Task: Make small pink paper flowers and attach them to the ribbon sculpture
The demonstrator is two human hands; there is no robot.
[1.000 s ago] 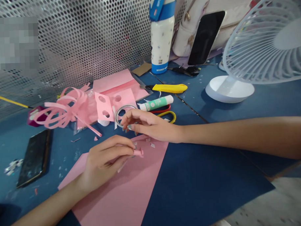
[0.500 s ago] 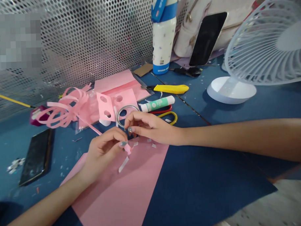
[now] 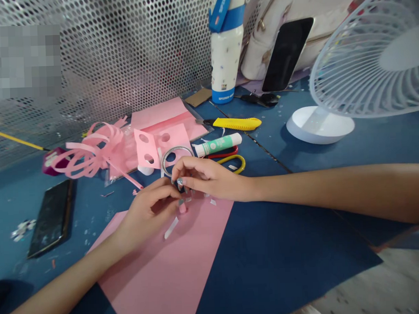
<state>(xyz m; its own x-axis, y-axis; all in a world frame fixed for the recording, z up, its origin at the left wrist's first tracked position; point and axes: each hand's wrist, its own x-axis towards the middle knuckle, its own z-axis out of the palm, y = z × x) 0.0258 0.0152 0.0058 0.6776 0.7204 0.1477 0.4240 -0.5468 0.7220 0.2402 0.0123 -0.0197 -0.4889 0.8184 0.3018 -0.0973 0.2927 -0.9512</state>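
Observation:
Over a pink sheet of paper (image 3: 155, 278), my left hand (image 3: 147, 212) is closed, with its thumb and fingertips pinching a small pink piece of paper (image 3: 183, 207). My right hand (image 3: 213, 177) is right beside it, fingers curled in and thumb close to the index finger; what they pinch, if anything, is hidden. A narrow white strip (image 3: 171, 228) and several small white scraps (image 3: 213, 202) lie on the sheet. Just behind my right hand is a roll of tape (image 3: 165, 164), partly covered by the fingers.
Behind the hands are a glue stick (image 3: 219, 145), yellow-handled scissors (image 3: 242, 164), a yellow utility knife (image 3: 237, 124) and pink paper strips (image 3: 99, 151). A phone (image 3: 51, 217) lies at left. A bottle (image 3: 226, 60), an upright phone (image 3: 287, 53) and a fan (image 3: 320, 124) stand farther back.
My left hand has shifted slightly right and turned, bringing the small pink piece closer to my right fingertips. My right hand has barely moved.

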